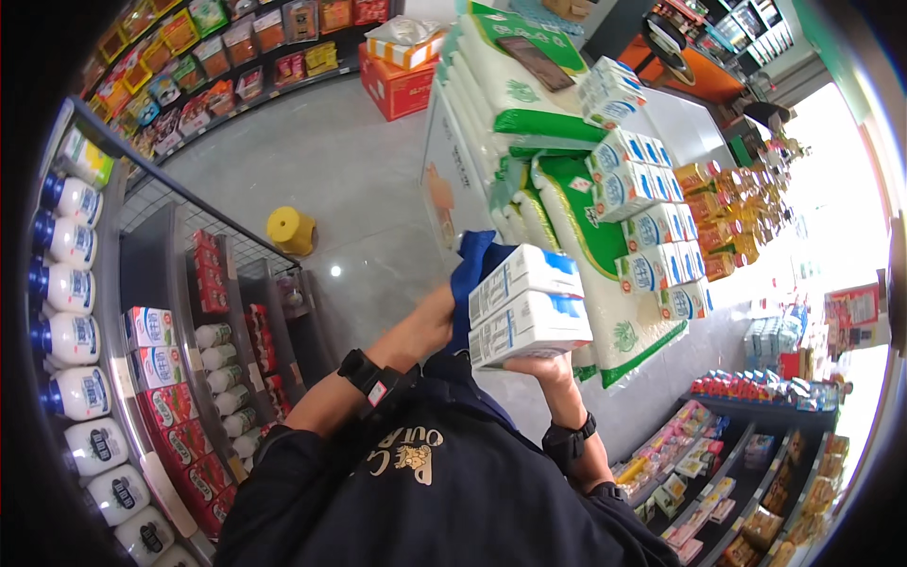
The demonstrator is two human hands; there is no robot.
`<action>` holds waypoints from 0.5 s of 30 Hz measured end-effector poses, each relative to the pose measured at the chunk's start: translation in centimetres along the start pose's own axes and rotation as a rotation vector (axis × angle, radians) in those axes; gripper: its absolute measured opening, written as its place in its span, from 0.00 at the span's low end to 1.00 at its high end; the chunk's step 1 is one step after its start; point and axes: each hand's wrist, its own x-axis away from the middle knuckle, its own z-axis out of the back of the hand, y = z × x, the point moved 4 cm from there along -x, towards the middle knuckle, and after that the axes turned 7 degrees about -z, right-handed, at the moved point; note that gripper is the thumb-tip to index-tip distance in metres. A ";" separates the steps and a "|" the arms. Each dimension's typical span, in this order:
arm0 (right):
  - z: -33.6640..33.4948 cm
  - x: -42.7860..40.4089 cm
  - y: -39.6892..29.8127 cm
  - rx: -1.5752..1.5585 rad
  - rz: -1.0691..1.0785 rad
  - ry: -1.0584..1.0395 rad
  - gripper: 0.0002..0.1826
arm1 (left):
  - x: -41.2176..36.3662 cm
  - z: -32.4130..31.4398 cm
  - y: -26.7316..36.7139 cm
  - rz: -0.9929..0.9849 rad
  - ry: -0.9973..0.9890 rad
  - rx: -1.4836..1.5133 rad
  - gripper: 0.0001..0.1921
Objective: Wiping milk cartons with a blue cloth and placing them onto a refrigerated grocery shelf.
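My right hand (544, 368) supports two white-and-blue milk cartons (528, 326) from below, one lying against the other, in front of my chest. A dark blue cloth (470, 276) is in my left hand (441, 312), close against the cartons' left side; the cloth and cartons hide most of those fingers. Beyond the cartons lie white-and-green rice sacks (574, 227), some stacked higher at the back. More milk cartons (648, 227) stand in a stepped row along the sacks' right edge. A dark smartphone (536, 64) rests on the upper sack.
Left, shelves hold white bottles (73, 283) and red cartons (188, 439). A yellow stool (291, 231) and a red box (398, 81) stand on the grey floor. Oil bottles (730, 212) are behind the milk row. Shelves of packaged goods (708, 482) stand at lower right.
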 end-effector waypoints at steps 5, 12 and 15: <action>-3.4 -3.8 1.7 0.089 -0.044 -0.145 0.49 | 3.3 2.1 3.6 -0.159 -0.088 -0.009 0.34; -10.9 -7.8 2.1 0.930 0.463 -0.228 0.53 | 9.0 8.8 9.0 -0.203 0.133 -0.159 0.31; -15.4 -11.2 2.6 0.575 0.088 -0.361 0.51 | 10.5 11.7 11.2 -0.340 0.295 -0.184 0.30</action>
